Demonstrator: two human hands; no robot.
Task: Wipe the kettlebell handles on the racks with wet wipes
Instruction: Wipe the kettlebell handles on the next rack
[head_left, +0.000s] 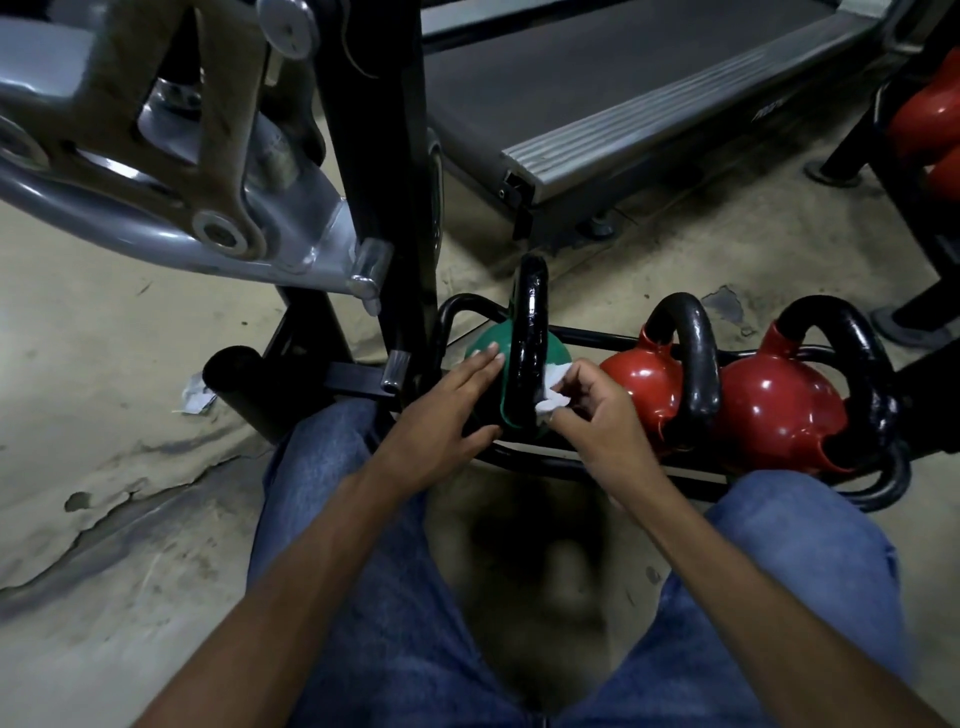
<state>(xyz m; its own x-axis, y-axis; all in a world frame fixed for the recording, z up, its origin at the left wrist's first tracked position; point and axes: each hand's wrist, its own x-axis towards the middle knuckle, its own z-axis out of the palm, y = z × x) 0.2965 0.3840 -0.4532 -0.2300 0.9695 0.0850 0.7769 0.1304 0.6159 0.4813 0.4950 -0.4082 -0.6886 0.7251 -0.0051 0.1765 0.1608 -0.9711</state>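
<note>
Bottom of frame: a person crouches, both knees in blue denim, bare forearms reaching up toward the frame centre.

Left hand: released, fingers straight and laid flat against the smooth, rounded body of the green kettlebell, thumb spread below it.

Right hand: fingers curled, pinching a crumpled white wet wipe and holding it against the right side of the green bell's handle. That handle is a thick, glossy black loop standing upright at frame centre.

The green bell sits at the left end of a low black tubular rack. To its right in the same rack stand two glossy red kettlebells, the nearer one and a larger one, each with a chipped black handle.

Floor: pale, worn covering, cracked and peeling at the left. A small crumpled white packet lies on it, left of centre.

Upper left: a silver-grey machine frame with bolted pivots, on black uprights. Upper centre: a treadmill deck with ribbed grey side rails. Upper right: more red kettlebells on another black rack.
</note>
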